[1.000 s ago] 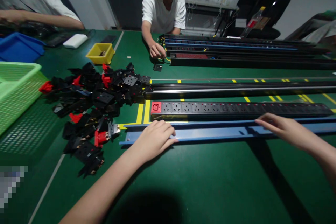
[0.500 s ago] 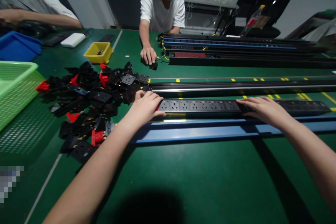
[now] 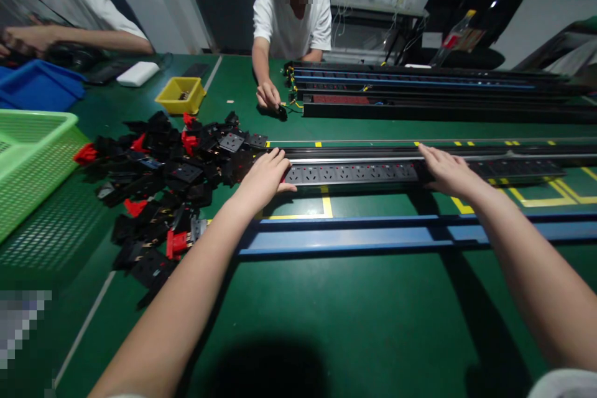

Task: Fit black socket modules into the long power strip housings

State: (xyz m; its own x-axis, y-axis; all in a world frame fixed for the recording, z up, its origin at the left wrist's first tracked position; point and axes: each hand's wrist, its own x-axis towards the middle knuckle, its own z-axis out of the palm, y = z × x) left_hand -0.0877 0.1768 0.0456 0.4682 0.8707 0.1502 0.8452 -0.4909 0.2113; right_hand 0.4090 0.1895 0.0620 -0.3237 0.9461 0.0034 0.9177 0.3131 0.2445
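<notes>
A long black power strip (image 3: 352, 173) with a row of sockets lies across the green table, against the black rail (image 3: 373, 153) behind it. At its left end, my left hand (image 3: 269, 172) is closed around it, thumb in front and fingers over the top. Farther right along the same strip, my right hand (image 3: 445, 169) grips it the same way, covering part of the sockets. Between the strip and me runs a blue metal channel (image 3: 345, 237), apart from both hands. A heap of loose black socket modules (image 3: 186, 172), some parts red, spreads left of my left hand.
A green basket (image 3: 37, 117), a blue bin (image 3: 44, 88) and a yellow tray (image 3: 181, 96) stand at the left. Across the table a co-worker's hand (image 3: 269, 96) holds a small black part beside several long black rails (image 3: 420, 109). Another person sits far left.
Both my hands have moved the power strip away from me, off the blue channel's edge and up to the black rail. The co-worker's hand has lifted slightly with its small black part.
</notes>
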